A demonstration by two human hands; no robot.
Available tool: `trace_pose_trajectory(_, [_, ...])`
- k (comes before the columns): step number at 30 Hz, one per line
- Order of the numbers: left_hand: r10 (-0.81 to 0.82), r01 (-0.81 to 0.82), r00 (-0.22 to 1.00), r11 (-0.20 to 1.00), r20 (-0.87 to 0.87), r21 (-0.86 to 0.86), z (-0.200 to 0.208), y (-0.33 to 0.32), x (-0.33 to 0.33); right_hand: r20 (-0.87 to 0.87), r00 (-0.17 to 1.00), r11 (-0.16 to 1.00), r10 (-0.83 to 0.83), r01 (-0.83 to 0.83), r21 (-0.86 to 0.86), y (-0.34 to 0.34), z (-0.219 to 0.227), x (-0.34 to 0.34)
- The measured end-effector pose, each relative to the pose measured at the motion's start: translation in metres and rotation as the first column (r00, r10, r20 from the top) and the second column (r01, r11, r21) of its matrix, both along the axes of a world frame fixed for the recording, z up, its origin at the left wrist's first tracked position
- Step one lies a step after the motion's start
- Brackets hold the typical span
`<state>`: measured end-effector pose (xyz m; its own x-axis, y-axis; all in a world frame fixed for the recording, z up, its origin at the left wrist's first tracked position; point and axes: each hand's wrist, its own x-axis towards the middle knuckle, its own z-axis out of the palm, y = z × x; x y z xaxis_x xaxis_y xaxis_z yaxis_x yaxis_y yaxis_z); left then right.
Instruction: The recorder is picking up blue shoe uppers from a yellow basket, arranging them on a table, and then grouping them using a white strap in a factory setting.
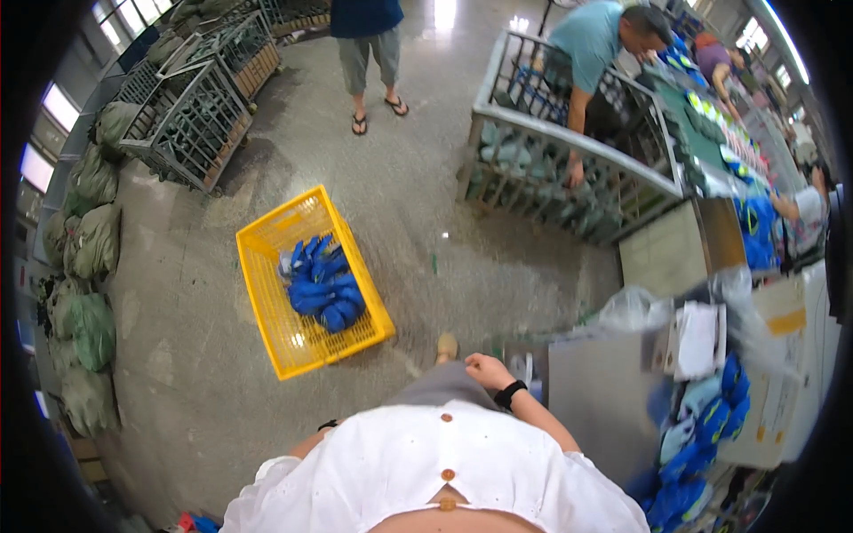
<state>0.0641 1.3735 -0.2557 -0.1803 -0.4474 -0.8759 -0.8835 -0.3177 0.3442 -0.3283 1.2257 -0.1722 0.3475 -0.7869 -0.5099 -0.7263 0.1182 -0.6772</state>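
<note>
My right hand (487, 371), with a black band at its wrist, hangs in front of my grey trousers. Its fingers are loosely curled, and I see nothing in them. Of my left arm only a bit of forearm and a dark wristband (328, 424) show at my side; the hand itself is hidden. Ahead and to the left, a yellow plastic crate (259, 306) with slotted walls sits on the floor, apart from both hands. Blue bundled pieces (324, 289), which look like shoe parts, lie heaped inside it.
A grey metal cage cart (569, 133) stands ahead right, a person reaching into it. Another person (369, 53) stands ahead in flip-flops. Barred carts (191, 124) and stuffed sacks (93, 240) line the left. Close on my right is a grey table (604, 391) beside blue pieces (702, 435).
</note>
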Motion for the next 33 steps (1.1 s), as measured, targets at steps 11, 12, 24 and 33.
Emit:
trace_pose_trajectory(11, [0.633, -0.729, 0.680, 0.531, -0.370, -0.432, 0.004, -0.282, 0.024, 0.011, 0.970, 0.962, 0.244, -0.240, -0.129, -0.313, 0.039, 0.083])
trace_pose_trajectory(12, [0.665, -0.721, 0.689, 0.591, -0.288, -0.361, -0.013, -0.293, 0.036, 0.033, 0.962, 0.954, 0.270, -0.262, -0.148, -0.333, 0.037, 0.100])
trace_pose_trajectory(24, [0.608, -0.586, 0.700, 0.789, 0.374, -0.186, -0.160, -0.391, 0.165, -0.291, 0.880, 0.882, 0.376, -0.244, 0.402, -0.403, -0.025, 0.020])
trace_pose_trajectory(33, [0.258, -0.189, 0.786, 0.965, 0.562, -0.180, -0.343, -0.339, 0.249, -0.515, 0.857, 0.737, 0.032, 0.328, 0.591, -0.420, -0.015, 0.017])
